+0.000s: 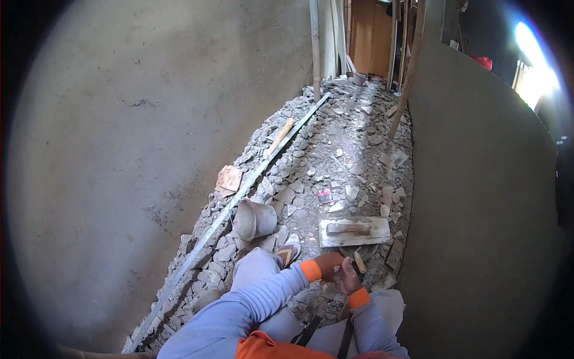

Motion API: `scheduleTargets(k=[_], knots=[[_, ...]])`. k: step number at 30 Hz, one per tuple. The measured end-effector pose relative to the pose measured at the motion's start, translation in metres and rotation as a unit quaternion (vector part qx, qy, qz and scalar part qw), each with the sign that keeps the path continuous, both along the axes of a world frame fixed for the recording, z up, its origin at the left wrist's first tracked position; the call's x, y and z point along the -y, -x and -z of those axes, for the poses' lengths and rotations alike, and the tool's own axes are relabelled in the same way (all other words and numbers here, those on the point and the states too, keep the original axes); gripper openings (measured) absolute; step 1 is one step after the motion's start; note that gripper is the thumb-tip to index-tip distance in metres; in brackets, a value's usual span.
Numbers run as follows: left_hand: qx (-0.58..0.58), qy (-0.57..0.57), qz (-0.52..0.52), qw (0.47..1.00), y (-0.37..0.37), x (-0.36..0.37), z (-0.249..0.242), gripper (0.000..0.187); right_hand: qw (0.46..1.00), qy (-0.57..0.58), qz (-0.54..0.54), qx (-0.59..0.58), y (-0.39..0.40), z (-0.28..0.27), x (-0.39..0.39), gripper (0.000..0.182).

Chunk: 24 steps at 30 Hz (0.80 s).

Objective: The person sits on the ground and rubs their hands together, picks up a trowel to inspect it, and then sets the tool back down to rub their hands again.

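Observation:
My left hand and my right hand meet in front of my knees, with their fingers curled in close to each other. What they hold between them, if anything, is too small and hidden to make out. Just beyond the right hand is a short wooden handle; what it belongs to is mostly hidden. A plastering float with a wooden grip lies on the rubble ahead of both hands, grip upward.
A bucket lies tipped beside my sandalled foot. A long metal straightedge runs along the left wall, near a wooden-handled tool and a broken brick piece. Bamboo poles lean at the far end; another wall stands right.

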<state>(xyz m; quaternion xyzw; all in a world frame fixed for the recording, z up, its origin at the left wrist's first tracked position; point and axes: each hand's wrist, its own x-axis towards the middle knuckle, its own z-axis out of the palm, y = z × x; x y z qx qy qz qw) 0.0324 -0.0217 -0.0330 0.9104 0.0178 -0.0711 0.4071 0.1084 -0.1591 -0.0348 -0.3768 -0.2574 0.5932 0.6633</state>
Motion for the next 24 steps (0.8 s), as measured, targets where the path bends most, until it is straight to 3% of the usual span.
scheduleTargets(k=[2, 4, 5, 8, 10, 14, 24], knots=[[0.113, -0.015, -0.015, 0.993, -0.001, -0.001, 0.016, 0.044, 1.0, 0.011, 0.001, -0.008, -0.001, -0.002, 0.001, 0.065], [0.235, -0.051, -0.045, 0.969, 0.0, 0.0, 0.02, 0.038, 0.997, 0.034, 0.071, 0.005, -0.001, 0.006, 0.001, 0.067], [0.225, -0.041, -0.053, 0.972, -0.003, -0.002, 0.03, 0.038, 0.993, 0.045, 0.106, 0.011, -0.001, 0.011, 0.0, 0.068], [0.163, -0.006, -0.074, 0.984, -0.011, -0.007, 0.04, 0.04, 0.995, -0.001, 0.074, -0.059, -0.014, 0.022, 0.001, 0.075], [0.079, 0.023, -0.085, 0.993, -0.007, -0.006, -0.018, 0.043, 0.995, -0.01, 0.08, -0.06, -0.013, 0.007, 0.0, 0.079], [0.102, 0.144, -0.141, 0.974, -0.006, -0.005, -0.009, 0.038, 0.993, -0.01, 0.1, -0.068, -0.015, -0.013, 0.0, 0.085], [0.117, 0.131, -0.174, 0.969, -0.008, -0.002, 0.01, 0.037, 0.993, -0.022, 0.116, -0.026, -0.015, -0.003, 0.0, 0.082]])
